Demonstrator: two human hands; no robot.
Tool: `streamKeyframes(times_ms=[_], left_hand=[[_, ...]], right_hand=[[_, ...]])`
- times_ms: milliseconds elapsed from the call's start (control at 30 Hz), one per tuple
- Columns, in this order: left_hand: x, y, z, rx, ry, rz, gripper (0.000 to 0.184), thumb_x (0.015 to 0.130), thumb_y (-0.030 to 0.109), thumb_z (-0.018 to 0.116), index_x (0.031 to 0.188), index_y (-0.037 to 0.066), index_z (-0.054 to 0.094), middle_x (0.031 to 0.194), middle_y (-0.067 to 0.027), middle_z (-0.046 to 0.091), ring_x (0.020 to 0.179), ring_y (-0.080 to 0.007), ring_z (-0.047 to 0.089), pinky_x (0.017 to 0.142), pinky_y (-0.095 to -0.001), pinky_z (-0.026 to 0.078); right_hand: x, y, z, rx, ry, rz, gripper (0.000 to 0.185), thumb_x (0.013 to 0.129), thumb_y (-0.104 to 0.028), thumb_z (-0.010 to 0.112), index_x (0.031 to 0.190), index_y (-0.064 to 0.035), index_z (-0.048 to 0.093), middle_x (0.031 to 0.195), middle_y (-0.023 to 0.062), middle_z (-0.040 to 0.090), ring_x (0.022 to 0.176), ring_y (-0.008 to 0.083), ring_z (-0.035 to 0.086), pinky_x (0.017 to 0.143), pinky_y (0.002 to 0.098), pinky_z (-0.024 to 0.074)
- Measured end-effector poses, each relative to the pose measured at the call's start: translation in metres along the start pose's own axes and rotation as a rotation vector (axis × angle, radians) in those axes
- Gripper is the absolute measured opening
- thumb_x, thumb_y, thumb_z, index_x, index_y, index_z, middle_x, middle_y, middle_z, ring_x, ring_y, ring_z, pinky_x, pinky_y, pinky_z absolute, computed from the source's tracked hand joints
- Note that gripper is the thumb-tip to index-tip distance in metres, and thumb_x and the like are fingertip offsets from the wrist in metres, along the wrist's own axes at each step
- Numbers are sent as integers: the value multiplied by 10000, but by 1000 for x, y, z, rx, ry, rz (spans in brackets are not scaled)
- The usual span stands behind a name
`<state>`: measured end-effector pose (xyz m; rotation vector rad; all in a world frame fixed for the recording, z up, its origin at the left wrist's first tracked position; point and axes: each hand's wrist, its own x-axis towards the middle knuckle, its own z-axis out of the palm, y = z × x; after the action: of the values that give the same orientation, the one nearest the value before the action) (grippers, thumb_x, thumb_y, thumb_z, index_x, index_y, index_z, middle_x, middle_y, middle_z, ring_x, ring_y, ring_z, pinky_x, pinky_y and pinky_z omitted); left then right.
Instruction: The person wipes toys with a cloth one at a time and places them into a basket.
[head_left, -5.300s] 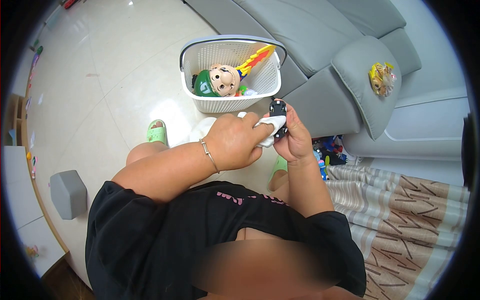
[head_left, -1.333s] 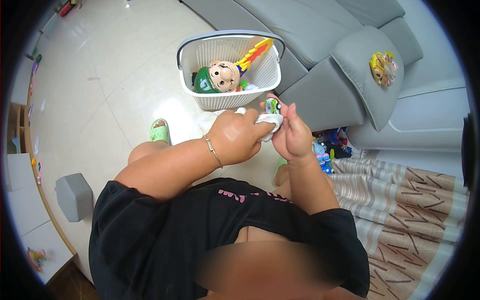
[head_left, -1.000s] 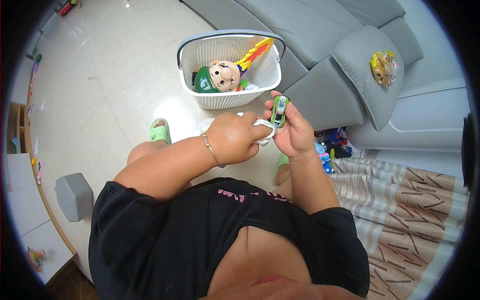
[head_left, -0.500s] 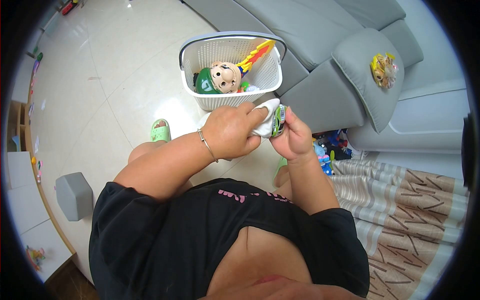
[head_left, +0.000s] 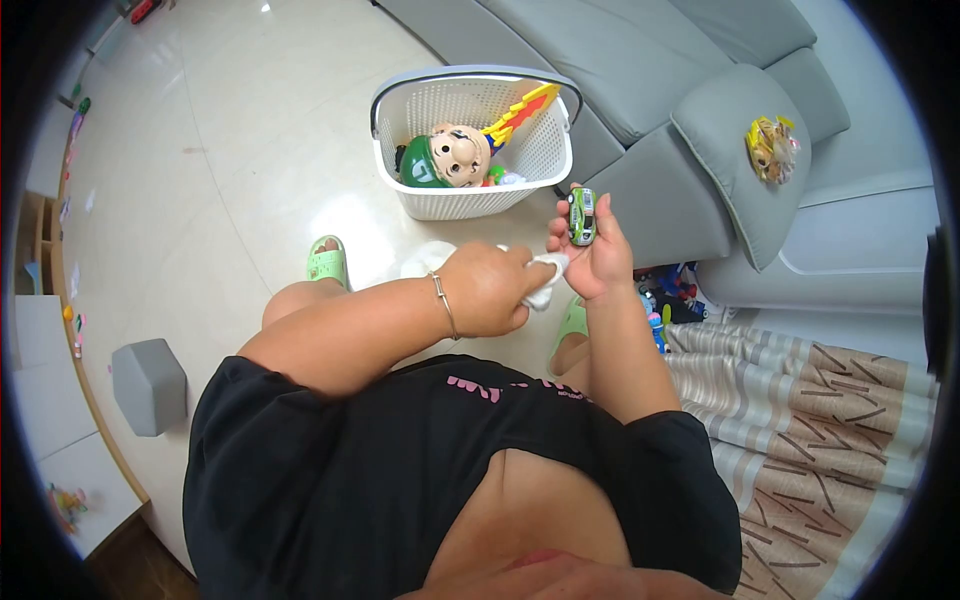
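Observation:
A small green toy car point(head_left: 581, 217) with black and white markings lies along the fingers of my right hand point(head_left: 602, 262). That palm faces up, fingers curled under the car, with the thumb out to the side. My left hand point(head_left: 482, 288) is palm down and closed on a white cloth point(head_left: 543, 284). Part of the cloth pokes out past the fingertips, close beside my right palm and apart from the car. More white material shows behind my left wrist, partly hidden by the hand.
Ahead stands a white basket point(head_left: 480, 205) with a green-capped doll head point(head_left: 455, 160) and a yellow-red toy point(head_left: 522, 112). A grey sofa point(head_left: 655, 185) with a cushion and a wrapped packet point(head_left: 772, 150) is at right. Toys lie near the curtain point(head_left: 780, 400); a grey stool point(head_left: 148, 388) stands left.
My left hand with the cloth has drawn back from the toy car, down and toward me. My right hand has turned palm up, showing the car's whole top.

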<state>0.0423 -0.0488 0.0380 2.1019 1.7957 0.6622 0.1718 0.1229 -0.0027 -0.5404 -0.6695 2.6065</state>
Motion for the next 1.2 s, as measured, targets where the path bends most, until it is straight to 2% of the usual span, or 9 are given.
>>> streamKeyframes(times_ms=[67,233,433,500,633,700,1000,1133,1200], left_hand=[[-6,3,-7,-1,-28,53,484,692,228,666,1151,111,567,830,-127,597,651,-312,625,573,-430,503],[-15,9,-13,-71,-90,121,527,673,240,695,1169,112,569,842,-122,593,647,-310,625,566,-436,501],[-18,3,-28,-101,-149,79,507,684,243,705,1158,114,578,857,-122,593,679,-298,634,611,-418,495],[-19,-1,-31,-108,-140,67,503,686,241,708,1156,115,579,854,-120,592,688,-293,636,618,-412,493],[-24,-16,-29,-53,-111,13,511,683,242,717,1160,119,582,840,-106,587,688,-287,631,629,-408,488],[-28,-25,-30,-57,-68,-10,512,681,242,718,1160,119,584,835,-102,584,683,-286,629,630,-409,485],[-36,-43,-42,-75,-127,-121,514,648,206,742,1129,113,586,827,-99,570,670,-291,613,629,-410,482],[-32,-43,-44,-59,-111,-99,428,687,189,688,1099,109,606,825,-116,580,669,-296,615,609,-414,483],[-29,-42,-45,-78,-105,-63,358,725,166,633,1077,103,624,824,-128,592,653,-297,618,587,-415,481]], right_hand=[[7,-4,-2,-115,113,66,375,985,-379,452,1227,-95,499,987,60,613,775,171,600,617,320,519],[49,-14,6,-553,185,94,281,926,-164,544,1190,-71,530,998,51,620,769,130,591,616,253,496],[152,-11,0,-2004,179,-76,361,816,-206,681,1134,-48,616,992,121,659,894,239,638,767,340,515],[182,-8,-5,-2254,49,246,335,781,-204,695,1079,-52,665,1015,161,669,962,299,635,848,374,494],[245,4,-58,-2460,-117,264,278,791,-140,648,1053,-54,686,1040,173,668,992,312,630,864,379,491],[265,13,-69,-2670,-151,550,273,794,-93,604,1051,-57,691,1087,175,658,1027,317,626,886,385,486],[282,30,-115,-2599,35,785,286,805,-91,579,1067,-51,687,1142,173,642,1063,313,618,917,383,481],[280,23,-108,-2645,-52,695,316,818,-140,608,1120,-70,668,1156,167,637,1079,311,610,911,380,486],[271,-1,-89,-2546,-174,293,355,822,-218,653,1147,-76,648,1139,146,648,1047,294,624,890,372,493]])
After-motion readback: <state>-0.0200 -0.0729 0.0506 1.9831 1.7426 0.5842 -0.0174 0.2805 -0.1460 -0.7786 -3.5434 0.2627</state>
